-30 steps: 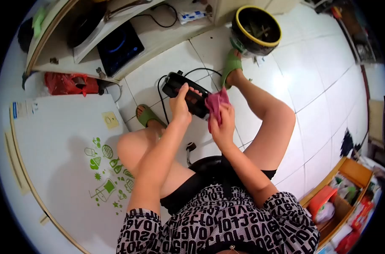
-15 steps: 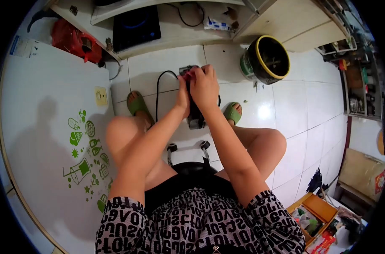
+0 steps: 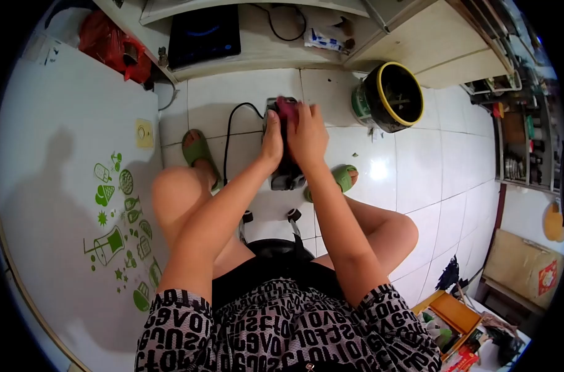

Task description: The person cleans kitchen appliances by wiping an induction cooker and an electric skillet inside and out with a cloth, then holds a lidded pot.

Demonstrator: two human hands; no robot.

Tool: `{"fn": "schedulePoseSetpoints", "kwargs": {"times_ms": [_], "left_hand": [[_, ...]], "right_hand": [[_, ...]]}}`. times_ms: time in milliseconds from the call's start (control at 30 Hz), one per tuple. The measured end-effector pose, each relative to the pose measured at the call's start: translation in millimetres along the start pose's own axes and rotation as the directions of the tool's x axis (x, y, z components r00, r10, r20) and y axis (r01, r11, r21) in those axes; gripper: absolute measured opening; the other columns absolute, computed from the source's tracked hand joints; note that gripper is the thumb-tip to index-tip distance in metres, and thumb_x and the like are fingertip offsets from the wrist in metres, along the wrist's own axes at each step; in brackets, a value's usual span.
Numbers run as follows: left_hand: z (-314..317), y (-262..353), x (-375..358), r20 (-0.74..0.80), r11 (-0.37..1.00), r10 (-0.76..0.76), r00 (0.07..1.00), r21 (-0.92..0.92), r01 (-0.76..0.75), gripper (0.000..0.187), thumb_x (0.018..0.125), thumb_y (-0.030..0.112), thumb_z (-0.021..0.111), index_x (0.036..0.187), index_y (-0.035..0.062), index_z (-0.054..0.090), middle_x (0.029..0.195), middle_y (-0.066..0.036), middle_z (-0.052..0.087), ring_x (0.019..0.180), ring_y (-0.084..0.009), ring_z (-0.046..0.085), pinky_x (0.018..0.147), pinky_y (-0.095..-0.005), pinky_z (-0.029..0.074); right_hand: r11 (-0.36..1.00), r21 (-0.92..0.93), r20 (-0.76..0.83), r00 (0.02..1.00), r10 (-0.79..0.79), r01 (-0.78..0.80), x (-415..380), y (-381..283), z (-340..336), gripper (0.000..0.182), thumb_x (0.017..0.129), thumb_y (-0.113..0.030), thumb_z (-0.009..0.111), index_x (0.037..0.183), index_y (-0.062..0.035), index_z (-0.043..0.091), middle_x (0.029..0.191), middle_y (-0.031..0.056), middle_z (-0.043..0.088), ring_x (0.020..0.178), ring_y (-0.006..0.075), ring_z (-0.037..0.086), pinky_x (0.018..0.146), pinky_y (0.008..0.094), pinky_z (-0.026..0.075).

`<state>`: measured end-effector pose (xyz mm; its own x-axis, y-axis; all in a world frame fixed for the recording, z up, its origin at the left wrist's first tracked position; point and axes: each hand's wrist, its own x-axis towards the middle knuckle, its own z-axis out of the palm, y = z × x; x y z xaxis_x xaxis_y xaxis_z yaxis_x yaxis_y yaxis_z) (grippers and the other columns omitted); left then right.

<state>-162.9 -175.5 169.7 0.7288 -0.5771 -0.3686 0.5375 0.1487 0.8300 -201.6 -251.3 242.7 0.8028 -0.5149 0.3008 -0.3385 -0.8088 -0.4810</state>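
On the floor between my feet is a long dark grey appliance (image 3: 287, 181) with a black power cord (image 3: 226, 146); its exact kind is hard to tell under my hands. My left hand (image 3: 271, 141) grips its left side, thumb up, the other fingers mostly hidden. My right hand (image 3: 311, 137) is over the right side, fingers bent round a pink cloth (image 3: 287, 108) that lies against the appliance's far part. The cloth and the right fingertips are slightly blurred.
A black bin with a yellow rim (image 3: 417, 93) stands ahead on the right. An induction cooker (image 3: 204, 37) sits in the low cabinet ahead. A white fridge (image 3: 52, 186) flanks my left. Green slippers (image 3: 198, 152) are on my feet; a wheeled stool (image 3: 275, 248) is below me.
My right hand has shifted slightly right, with its fingers less curled over the top. More of the pink cloth shows. My right foot has turned and moved nearer the appliance.
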Motion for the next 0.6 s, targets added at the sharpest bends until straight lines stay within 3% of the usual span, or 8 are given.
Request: {"fn": "schedulePoseSetpoints", "kwargs": {"times_ms": [167, 233, 300, 333, 433, 467, 567, 600], "left_hand": [[0, 14, -6, -0.001, 0.995, -0.076, 0.997, -0.061, 0.076, 0.089, 0.092, 0.072, 0.019, 0.146, 0.0009, 0.026, 0.146, -0.009, 0.035, 0.131, -0.0207, 0.033, 0.111, -0.033, 0.024], [0, 14, -1, 0.025, 0.994, -0.072, 0.997, -0.085, 0.074, 0.091, 0.091, 0.072, 0.019, 0.146, -0.0001, 0.025, 0.146, -0.009, 0.035, 0.132, -0.0207, 0.032, 0.111, -0.0328, 0.022], [1, 2, 7, -0.181, 0.995, -0.016, 0.983, 0.091, 0.032, 0.095, 0.089, 0.076, 0.02, 0.145, -0.0007, 0.026, 0.145, -0.01, 0.036, 0.13, -0.02, 0.034, 0.11, -0.033, 0.024], [-1, 14, 3, 0.019, 0.994, -0.11, 0.994, 0.014, 0.109, 0.094, 0.091, 0.072, 0.018, 0.147, -0.0039, 0.02, 0.153, -0.016, 0.023, 0.142, -0.0237, 0.021, 0.115, -0.0328, 0.016], [12, 29, -12, 0.064, 0.962, -0.229, 0.971, -0.139, 0.236, 0.095, 0.091, 0.072, 0.017, 0.146, -0.0048, 0.02, 0.153, -0.015, 0.025, 0.14, -0.0244, 0.023, 0.115, -0.0332, 0.016], [7, 20, -11, 0.062, 0.962, -0.23, 0.971, -0.138, 0.237, 0.095, 0.091, 0.072, 0.017, 0.146, -0.0048, 0.02, 0.153, -0.015, 0.025, 0.14, -0.0244, 0.023, 0.115, -0.0332, 0.016], [-5, -27, 1, -0.102, 0.978, -0.082, 0.991, 0.184, 0.1, 0.102, 0.086, 0.078, 0.018, 0.149, -0.0018, 0.013, 0.153, -0.016, 0.023, 0.141, -0.0253, 0.022, 0.115, -0.0363, 0.017], [-3, -23, -2, -0.104, 0.978, -0.079, 0.991, 0.185, 0.097, 0.102, 0.086, 0.078, 0.018, 0.149, -0.0018, 0.013, 0.153, -0.016, 0.023, 0.141, -0.0253, 0.022, 0.115, -0.0363, 0.017]], "right_hand": [[0.998, 0.046, -0.06, 0.998, 0.036, -0.033, 24, 10, 20, 0.018, 0.081, -0.019, 0.062, 0.093, -0.0056, 0.057, 0.089, 0.0146, 0.056, 0.078, 0.0382, 0.059, 0.063, 0.0454, 0.049], [0.976, 0.085, -0.013, 0.98, 0.2, -0.198, -9, 6, 6, 0.02, 0.082, -0.019, 0.062, 0.095, -0.0053, 0.057, 0.091, 0.0146, 0.056, 0.079, 0.0379, 0.059, 0.064, 0.0449, 0.049], [0.98, 0.103, -0.019, 0.985, 0.174, -0.171, -48, -1, -15, 0.021, 0.083, -0.019, 0.062, 0.099, -0.0056, 0.057, 0.091, 0.0147, 0.056, 0.079, 0.0378, 0.059, 0.064, 0.0453, 0.048], [0.981, 0.098, -0.016, 0.985, 0.171, -0.169, -66, -1, -22, 0.021, 0.083, -0.019, 0.062, 0.099, -0.0056, 0.057, 0.091, 0.0147, 0.056, 0.079, 0.0378, 0.059, 0.064, 0.0453, 0.048], [0.971, 0.153, 0.035, 0.983, 0.181, -0.184, -86, 4, -28, 0.021, 0.084, -0.017, 0.062, 0.1, -0.0067, 0.056, 0.091, 0.0142, 0.056, 0.078, 0.0375, 0.059, 0.064, 0.0449, 0.048], [0.986, 0.083, -0.018, 0.989, 0.148, -0.146, -74, 9, -24, 0.02, 0.084, -0.018, 0.062, 0.098, -0.0067, 0.057, 0.091, 0.014, 0.057, 0.078, 0.0377, 0.059, 0.064, 0.0449, 0.049], [0.99, -0.04, -0.1, 0.987, 0.129, -0.133, -11, 24, -6, 0.019, 0.084, -0.021, 0.062, 0.093, -0.006, 0.057, 0.091, 0.0146, 0.058, 0.077, 0.0385, 0.06, 0.064, 0.0457, 0.049], [0.991, -0.037, -0.1, 0.987, 0.126, -0.13, 9, 25, 0, 0.019, 0.084, -0.021, 0.062, 0.093, -0.006, 0.057, 0.091, 0.0146, 0.058, 0.077, 0.0385, 0.06, 0.064, 0.0457, 0.049]]}}
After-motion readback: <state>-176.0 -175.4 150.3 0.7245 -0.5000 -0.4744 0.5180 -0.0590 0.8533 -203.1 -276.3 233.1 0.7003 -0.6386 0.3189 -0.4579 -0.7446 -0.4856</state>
